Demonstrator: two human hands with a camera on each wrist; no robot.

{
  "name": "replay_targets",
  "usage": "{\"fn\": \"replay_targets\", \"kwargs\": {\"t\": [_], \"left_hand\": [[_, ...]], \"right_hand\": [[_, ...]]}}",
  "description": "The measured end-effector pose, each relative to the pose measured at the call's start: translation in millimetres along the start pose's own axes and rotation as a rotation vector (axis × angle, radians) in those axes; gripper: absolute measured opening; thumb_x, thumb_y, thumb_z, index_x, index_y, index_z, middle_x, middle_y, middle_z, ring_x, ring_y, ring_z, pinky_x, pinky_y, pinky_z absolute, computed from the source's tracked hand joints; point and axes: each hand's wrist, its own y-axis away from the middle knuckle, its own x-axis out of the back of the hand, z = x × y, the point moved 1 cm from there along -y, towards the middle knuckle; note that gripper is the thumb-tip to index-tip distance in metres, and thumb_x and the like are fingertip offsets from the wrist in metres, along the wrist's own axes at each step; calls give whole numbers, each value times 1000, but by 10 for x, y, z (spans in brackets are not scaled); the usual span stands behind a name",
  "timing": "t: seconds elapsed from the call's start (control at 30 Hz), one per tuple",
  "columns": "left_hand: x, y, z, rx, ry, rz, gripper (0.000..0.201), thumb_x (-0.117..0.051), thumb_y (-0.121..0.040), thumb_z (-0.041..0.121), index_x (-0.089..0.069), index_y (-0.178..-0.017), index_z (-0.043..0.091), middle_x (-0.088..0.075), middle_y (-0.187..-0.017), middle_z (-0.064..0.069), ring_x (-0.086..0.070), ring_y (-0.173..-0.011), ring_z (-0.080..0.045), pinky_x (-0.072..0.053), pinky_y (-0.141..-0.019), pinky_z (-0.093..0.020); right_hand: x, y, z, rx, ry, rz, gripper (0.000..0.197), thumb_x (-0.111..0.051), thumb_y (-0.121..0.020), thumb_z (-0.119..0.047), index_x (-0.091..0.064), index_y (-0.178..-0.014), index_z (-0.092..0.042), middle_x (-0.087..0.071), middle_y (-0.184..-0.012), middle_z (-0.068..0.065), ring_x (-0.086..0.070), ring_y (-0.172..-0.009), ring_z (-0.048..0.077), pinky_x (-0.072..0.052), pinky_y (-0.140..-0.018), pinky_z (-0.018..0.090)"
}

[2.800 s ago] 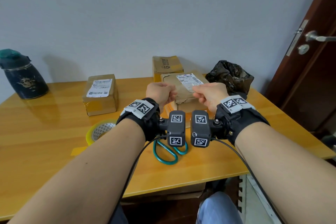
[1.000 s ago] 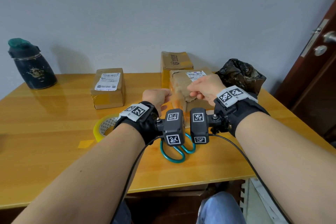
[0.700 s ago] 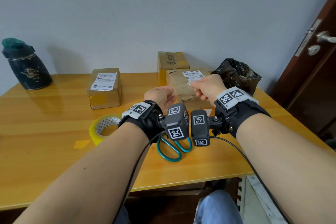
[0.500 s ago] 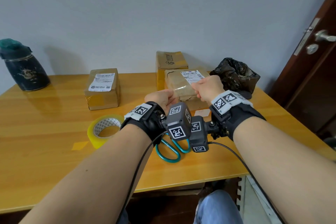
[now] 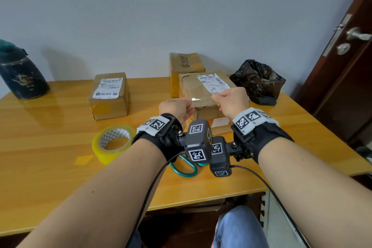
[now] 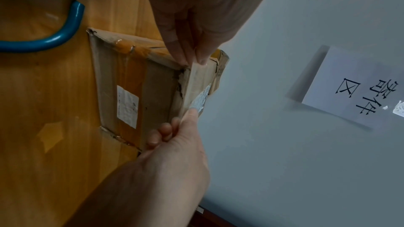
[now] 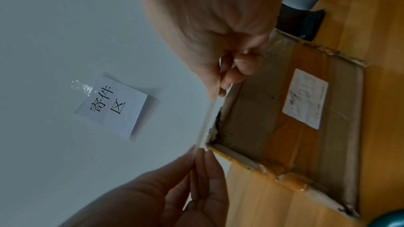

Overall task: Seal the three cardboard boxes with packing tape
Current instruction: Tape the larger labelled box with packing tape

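Left hand [image 5: 175,106] and right hand [image 5: 231,101] each pinch one end of a clear tape strip [image 5: 202,100], stretched tight just over the front edge of the nearest box [image 5: 203,94]. Tape roll [image 5: 113,143] sits on the table [image 5: 50,127], left of the scissors [image 5: 184,169].

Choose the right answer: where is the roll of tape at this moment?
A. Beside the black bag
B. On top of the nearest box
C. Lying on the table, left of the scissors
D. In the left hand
C. The roll of tape lies flat on the table, left of the scissors, while the left hand and the right hand stretch a cut strip of tape between them.
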Motion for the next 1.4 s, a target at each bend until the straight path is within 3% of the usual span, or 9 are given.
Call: {"fn": "replay_targets", "kwargs": {"t": [0.13, 0.3, 0.43, 0.7, 0.8, 0.97, 1.13, 1.3, 1.4], "left_hand": [[-5, -3, -16, -3, -3, 5, 7, -64, -85, -6, -65, -92, -4, -62, -74, -13, -60, -57, -15, -56, -56, -21], [-4, 8, -52, 9, 8, 24, 14, -66, -85, -5, -65, -99, -5, -64, -75, -13, -60, -57, -16, -58, -57, -23], [11, 37, -42, 69, 58, -2, 18, -67, -85, -4, -63, -103, -6, -64, -81, -16, -62, -64, -17, -56, -50, -21], [-6, 41, -51, 151, 84, -3, 14, -74, -80, 1, -65, -90, -3, -67, -78, -15, -62, -53, -14, -55, -46, -20], [2, 26, -55, 174, 89, 4, 15, -76, -79, 3, -62, -79, 0, -65, -71, -13, -60, -45, -12, -53, -43, -19], [12, -14, -105, 196, 67, -4, 17, -77, -78, 6, -61, -79, -1, -64, -69, -12, -59, -43, -12, -54, -43, -20], [63, -76, -109, 212, -43, -77, 18, -77, -80, 13, -64, -89, 5, -63, -66, -6, -59, -43, -11, -51, -40, -19], [142, -147, -122, 182, -259, -132, 28, -73, -84, 27, -52, -76, 11, -55, -56, -3, -49, -27, -11, -39, -32, -14], [225, -174, -162, 164, -331, -188, 34, -73, -83, 37, -52, -70, 13, -58, -44, -2, -54, -31, -14, -42, -35, -17]], "right_hand": [[-8, 33, 37, 17, -20, 25, 27, -65, -87, -14, -69, -79, 12, -54, -54, 0, -52, -55, 11, -51, -66, 31], [-1, 22, 43, 46, -1, 24, 22, -66, -85, -17, -73, -77, 2, -73, -94, 15, -62, -77, 19, -55, -68, 32], [14, 5, 49, 11, -9, 20, 19, -68, -83, -19, -76, -84, -2, -72, -84, 12, -66, -80, 24, -57, -78, 41], [21, 11, 35, -30, -17, 16, 14, -74, -78, -21, -77, -85, -9, -73, -87, 9, -68, -84, 23, -56, -80, 36], [30, 13, 30, -43, -31, 15, 11, -75, -77, -20, -76, -82, -11, -73, -85, 7, -69, -86, 23, -56, -82, 39], [25, 18, 41, -42, -36, 7, 11, -76, -76, -21, -70, -67, -17, -73, -83, 7, -68, -86, 25, -55, -84, 41], [9, 7, 54, -41, -31, 14, 17, -73, -78, -17, -68, -63, -13, -70, -74, 6, -69, -81, 25, -56, -81, 38], [-22, -4, 92, -68, -68, 24, 11, -74, -77, -19, -70, -68, -14, -72, -79, 5, -68, -85, 24, -56, -82, 39], [-9, -19, 134, -89, -109, 26, 9, -75, -76, -20, -71, -69, -17, -72, -81, 5, -68, -84, 21, -57, -82, 36]]}}
